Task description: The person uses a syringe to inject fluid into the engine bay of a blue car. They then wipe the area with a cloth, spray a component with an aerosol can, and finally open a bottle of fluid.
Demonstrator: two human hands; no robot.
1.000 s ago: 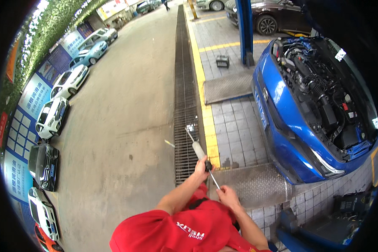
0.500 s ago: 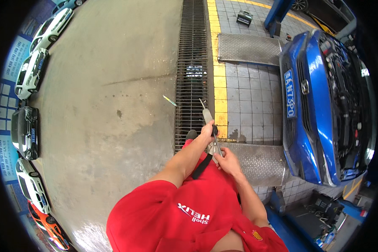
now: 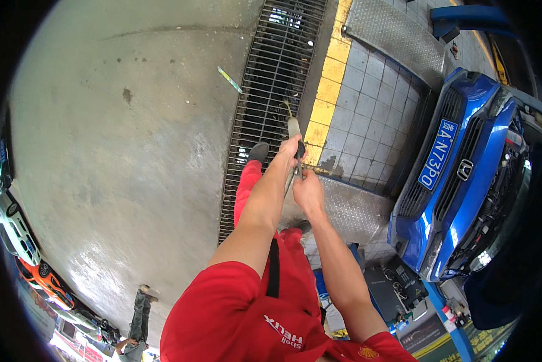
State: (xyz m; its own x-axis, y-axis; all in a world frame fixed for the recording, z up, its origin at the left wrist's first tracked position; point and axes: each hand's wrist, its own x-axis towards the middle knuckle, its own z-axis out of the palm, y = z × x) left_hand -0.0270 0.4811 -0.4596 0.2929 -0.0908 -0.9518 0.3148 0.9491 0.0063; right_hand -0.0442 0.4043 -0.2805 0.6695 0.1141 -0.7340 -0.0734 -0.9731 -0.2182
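Observation:
My left hand [image 3: 290, 148] is wrapped round a syringe-like tool [image 3: 293, 127], which has a pale tapered body and a black collar. From its tip a thin, yellowish curved line reaches out over the dark floor grate; whether it is a nozzle or fluid, I cannot tell. Closer to me, my right hand [image 3: 309, 192] is closed round the end of the tool's grey rod [image 3: 300, 168]. Both arms stretch forward, with the tool near the right edge of the grate [image 3: 265, 90]. My fingers partly hide the tool's body and rod end.
A blue car [image 3: 458, 169] with its hood raised stands to the right, beside metal ramp plates [image 3: 355, 208] and a yellow strip [image 3: 328, 90]. A yellow-green strip [image 3: 229, 79] lies left of the grate. Another person [image 3: 139, 320] and parked cars [image 3: 19, 232] are at lower left.
The view has shifted and turned. My arms are stretched further forward, and my right hand has moved nearer the left along the rod. Another person now shows at lower left.

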